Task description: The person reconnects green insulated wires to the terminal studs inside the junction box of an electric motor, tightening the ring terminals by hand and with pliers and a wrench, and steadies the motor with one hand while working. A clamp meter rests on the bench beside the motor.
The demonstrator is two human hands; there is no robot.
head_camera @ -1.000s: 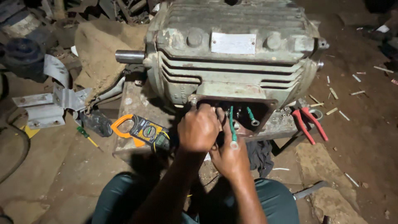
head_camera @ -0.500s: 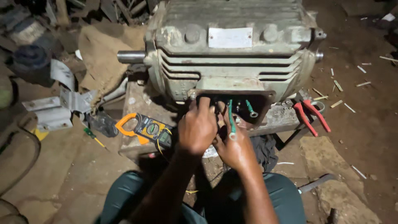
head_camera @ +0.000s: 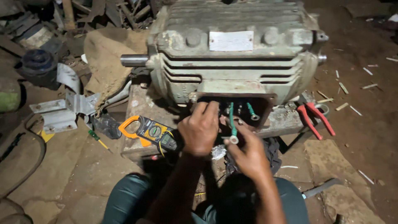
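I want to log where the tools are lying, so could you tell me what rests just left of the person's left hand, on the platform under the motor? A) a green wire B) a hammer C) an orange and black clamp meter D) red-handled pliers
C: the orange and black clamp meter lies on the platform just left of the left hand; the red-handled pliers lie on the far right.

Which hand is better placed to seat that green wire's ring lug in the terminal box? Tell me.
Right, probably. The right hand pinches the green wire near its ring lug, below the terminal box. The left hand reaches into the box's left side.
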